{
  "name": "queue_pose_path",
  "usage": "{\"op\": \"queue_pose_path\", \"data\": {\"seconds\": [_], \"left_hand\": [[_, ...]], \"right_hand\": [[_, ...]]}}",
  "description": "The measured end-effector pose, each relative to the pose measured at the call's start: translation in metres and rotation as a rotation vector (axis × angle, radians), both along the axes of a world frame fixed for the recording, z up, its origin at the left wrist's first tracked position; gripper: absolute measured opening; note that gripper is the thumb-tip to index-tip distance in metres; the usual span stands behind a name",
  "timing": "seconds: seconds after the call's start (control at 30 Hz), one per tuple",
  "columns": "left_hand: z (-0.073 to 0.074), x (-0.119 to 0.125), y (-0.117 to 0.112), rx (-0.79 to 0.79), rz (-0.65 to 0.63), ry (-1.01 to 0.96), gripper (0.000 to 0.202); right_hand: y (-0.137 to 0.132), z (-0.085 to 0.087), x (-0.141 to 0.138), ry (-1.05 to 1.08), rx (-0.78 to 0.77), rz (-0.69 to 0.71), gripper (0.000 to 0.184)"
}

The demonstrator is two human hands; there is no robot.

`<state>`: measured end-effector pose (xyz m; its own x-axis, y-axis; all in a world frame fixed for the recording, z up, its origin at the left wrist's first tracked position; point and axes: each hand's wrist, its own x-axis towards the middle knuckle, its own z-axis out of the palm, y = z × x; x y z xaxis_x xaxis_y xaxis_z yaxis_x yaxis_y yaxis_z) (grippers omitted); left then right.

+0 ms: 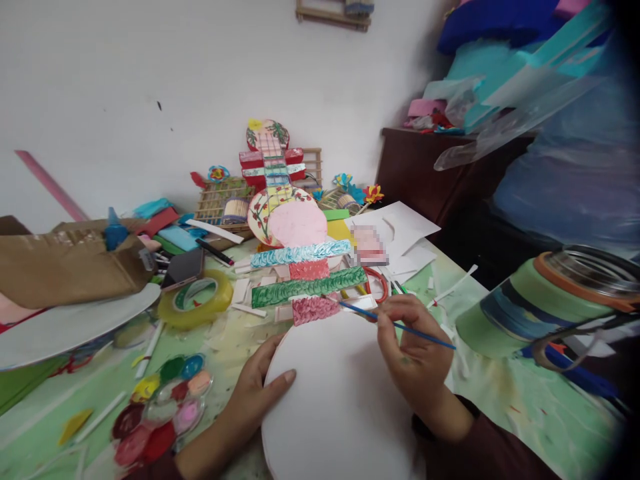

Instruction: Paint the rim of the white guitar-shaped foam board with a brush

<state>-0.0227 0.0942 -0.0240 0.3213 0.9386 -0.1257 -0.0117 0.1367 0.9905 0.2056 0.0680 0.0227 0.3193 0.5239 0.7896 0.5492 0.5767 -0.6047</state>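
My right hand (413,357) pinches a thin blue paintbrush (420,333), its tip at the dark pink painted block (315,310). That block joins the top of a large white rounded board (340,400). My left hand (263,383) grips the board's left edge, thumb on top and the other fingers partly hidden behind it. Beyond the pink block come a green textured strip (310,287), a red block (309,269) and a light blue strip (300,254). To the left of my left hand sits a flower-shaped paint palette (160,412) with several colours in its wells.
A green bottle (525,303) stands at the right. At the left are a roll of clear yellowish tape (195,300), a phone (183,268) and a brown cardboard box (70,260). A painted guitar-like cutout (260,220) leans against the wall. White paper (400,227) lies behind.
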Motion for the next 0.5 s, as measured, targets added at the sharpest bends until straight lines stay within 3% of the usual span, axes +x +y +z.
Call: {"op": "queue_pose_path", "data": {"seconds": [0.17,0.5], "left_hand": [[-0.004,-0.003,0.005,0.011,-0.093,0.026,0.061],[-0.001,-0.002,0.004,0.052,-0.117,-0.008,0.057]], "right_hand": [[-0.002,-0.001,-0.011,-0.122,-0.034,0.115,0.021],[-0.003,-0.007,-0.018,-0.136,-0.103,0.154,0.018]]}}
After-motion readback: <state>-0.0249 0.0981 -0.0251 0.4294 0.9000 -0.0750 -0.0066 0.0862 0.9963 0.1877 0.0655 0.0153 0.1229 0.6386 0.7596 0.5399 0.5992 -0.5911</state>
